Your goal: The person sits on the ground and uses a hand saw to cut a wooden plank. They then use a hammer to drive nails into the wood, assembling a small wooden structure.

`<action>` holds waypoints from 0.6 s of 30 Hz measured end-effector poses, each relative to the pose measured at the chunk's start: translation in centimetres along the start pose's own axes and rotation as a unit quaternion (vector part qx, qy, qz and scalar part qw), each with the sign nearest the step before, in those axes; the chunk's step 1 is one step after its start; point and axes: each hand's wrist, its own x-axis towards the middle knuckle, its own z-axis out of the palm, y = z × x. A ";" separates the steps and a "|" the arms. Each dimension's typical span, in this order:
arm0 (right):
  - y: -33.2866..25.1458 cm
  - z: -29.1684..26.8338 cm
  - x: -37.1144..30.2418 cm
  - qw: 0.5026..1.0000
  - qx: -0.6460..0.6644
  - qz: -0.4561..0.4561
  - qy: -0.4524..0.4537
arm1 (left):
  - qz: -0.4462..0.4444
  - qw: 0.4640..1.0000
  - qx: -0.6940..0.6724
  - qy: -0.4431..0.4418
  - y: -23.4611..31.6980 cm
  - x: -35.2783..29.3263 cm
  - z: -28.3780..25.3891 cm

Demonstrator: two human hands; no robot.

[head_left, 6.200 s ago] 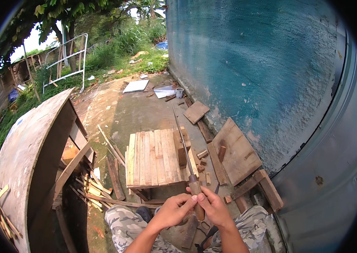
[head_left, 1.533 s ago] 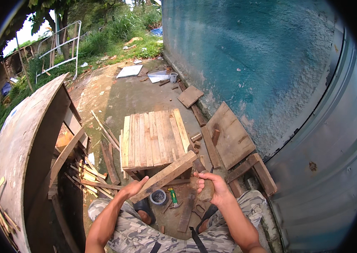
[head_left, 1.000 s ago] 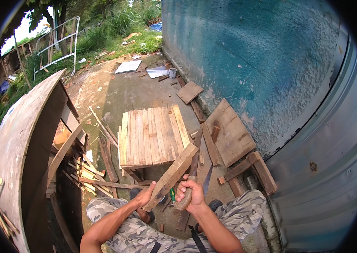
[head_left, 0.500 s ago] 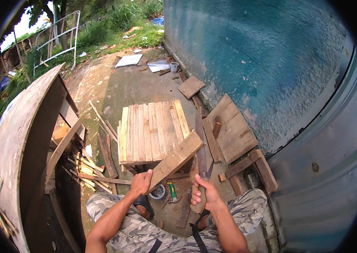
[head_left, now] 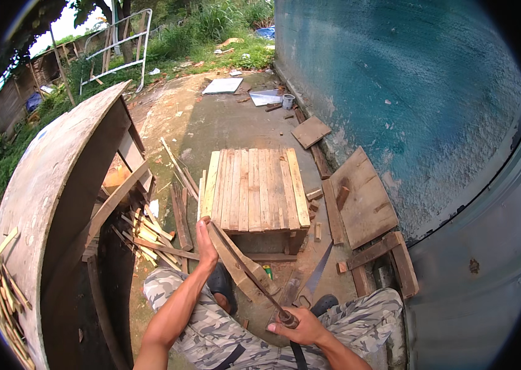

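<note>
Near one table [head_left: 253, 191], left fingers [head_left: 203, 230] clasp one board [head_left: 229, 262], right fingers [head_left: 280, 330] one handled blade [head_left: 264, 290].

My left hand [head_left: 207, 248] holds a flat brown wooden plank [head_left: 228, 261]; my right hand [head_left: 302, 327], a long dark wooden-handled metal blade [head_left: 264, 287].

The right hand [head_left: 303, 328] conceals part of the handle [head_left: 287, 318] of the long tool [head_left: 261, 288], the left hand's [head_left: 207, 248] far-side fingers are obscured, the green item [head_left: 268, 271] shows too little to identify, and both forearms [head_left: 177, 303] are cut off below.
</note>
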 end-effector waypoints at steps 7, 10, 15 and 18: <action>3.6 2.1 1.9 0.990 -0.135 -0.008 -0.048 | -0.433 0.793 -0.353 -0.244 4.9 2.0 -2.0; 6.0 1.7 2.0 0.979 -0.185 -0.049 -0.071 | -0.411 0.794 -0.361 -0.265 5.8 2.2 -1.8; 8.8 1.6 1.4 0.975 -0.192 -0.068 -0.093 | -0.420 0.792 -0.354 -0.267 5.0 1.7 -0.2; 9.1 2.1 1.0 0.980 -0.151 -0.066 -0.108 | -0.448 0.735 -0.375 -0.344 4.1 2.3 0.2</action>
